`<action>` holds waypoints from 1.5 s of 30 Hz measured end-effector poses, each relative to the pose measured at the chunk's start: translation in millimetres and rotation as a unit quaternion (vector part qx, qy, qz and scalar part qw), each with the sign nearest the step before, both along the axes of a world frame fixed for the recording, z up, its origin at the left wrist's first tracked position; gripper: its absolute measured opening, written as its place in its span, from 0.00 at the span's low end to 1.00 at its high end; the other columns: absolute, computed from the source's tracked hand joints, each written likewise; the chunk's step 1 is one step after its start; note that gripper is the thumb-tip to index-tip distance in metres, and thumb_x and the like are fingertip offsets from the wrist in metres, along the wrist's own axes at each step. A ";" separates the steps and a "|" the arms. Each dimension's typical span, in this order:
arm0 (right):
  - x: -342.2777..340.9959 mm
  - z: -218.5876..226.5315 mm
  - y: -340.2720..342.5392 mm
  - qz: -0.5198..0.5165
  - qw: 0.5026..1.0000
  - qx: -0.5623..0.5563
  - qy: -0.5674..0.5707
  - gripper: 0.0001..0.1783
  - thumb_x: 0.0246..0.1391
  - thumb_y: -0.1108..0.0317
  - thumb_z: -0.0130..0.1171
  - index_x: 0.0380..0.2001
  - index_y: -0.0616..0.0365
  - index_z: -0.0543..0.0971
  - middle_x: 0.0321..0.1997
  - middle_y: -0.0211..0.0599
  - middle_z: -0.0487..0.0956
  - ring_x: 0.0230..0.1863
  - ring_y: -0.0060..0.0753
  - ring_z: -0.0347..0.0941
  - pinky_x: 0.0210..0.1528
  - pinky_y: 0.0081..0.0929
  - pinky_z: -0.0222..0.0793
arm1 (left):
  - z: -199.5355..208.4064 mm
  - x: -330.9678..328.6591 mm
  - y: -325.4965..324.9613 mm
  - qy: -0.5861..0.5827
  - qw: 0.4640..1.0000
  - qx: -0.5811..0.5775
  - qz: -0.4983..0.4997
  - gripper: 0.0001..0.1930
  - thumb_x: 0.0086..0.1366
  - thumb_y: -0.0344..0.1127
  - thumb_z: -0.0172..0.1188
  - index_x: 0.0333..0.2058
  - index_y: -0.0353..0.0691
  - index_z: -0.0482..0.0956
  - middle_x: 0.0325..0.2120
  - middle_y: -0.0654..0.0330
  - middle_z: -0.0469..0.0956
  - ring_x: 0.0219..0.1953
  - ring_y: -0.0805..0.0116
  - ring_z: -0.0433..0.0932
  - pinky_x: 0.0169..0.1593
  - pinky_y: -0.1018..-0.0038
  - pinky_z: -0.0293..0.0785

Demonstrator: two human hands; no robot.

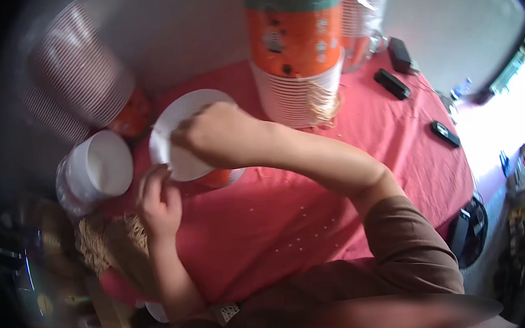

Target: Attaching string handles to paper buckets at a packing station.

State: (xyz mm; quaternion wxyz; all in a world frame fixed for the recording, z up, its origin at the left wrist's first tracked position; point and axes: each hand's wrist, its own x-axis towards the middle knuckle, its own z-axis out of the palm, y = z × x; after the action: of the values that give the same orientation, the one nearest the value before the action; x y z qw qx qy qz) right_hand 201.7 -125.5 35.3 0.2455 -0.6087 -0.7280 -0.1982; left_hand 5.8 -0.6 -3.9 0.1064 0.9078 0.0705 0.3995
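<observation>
Right hand (213, 136) curled over paper tub (195, 165), its hold hidden; left hand (161, 204), half-open, seemingly empty, at tub's rim, perhaps steadying it

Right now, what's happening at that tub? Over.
Right fingers over open tub, grip hidden. Left fingers by its rim, touch unclear. Tub stack to the right, not blocking.

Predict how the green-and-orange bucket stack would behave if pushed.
The bucket stack may tip if pushed near its top, being taller than wide. It is probably light for its size, as the closely nested rims suggest thin walls.
</observation>
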 end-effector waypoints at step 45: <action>32.9 19.9 -35.9 0.202 0.795 -0.103 0.562 0.09 0.62 0.79 0.53 0.44 0.63 0.78 0.30 0.22 0.74 0.31 0.11 0.68 0.33 0.13 0.64 | 6.2 -0.1 7.5 0.014 0.998 -0.062 -0.018 0.18 0.50 0.35 0.73 0.36 0.35 0.77 0.48 0.48 0.75 0.48 0.49 0.79 0.47 0.62 0.78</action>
State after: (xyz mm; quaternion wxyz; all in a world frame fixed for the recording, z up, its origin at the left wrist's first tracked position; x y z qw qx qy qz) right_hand 234.6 -161.5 55.2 0.5822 -0.4736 -0.5841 0.3089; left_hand 5.7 7.0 2.3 0.1686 0.9062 0.0808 0.3793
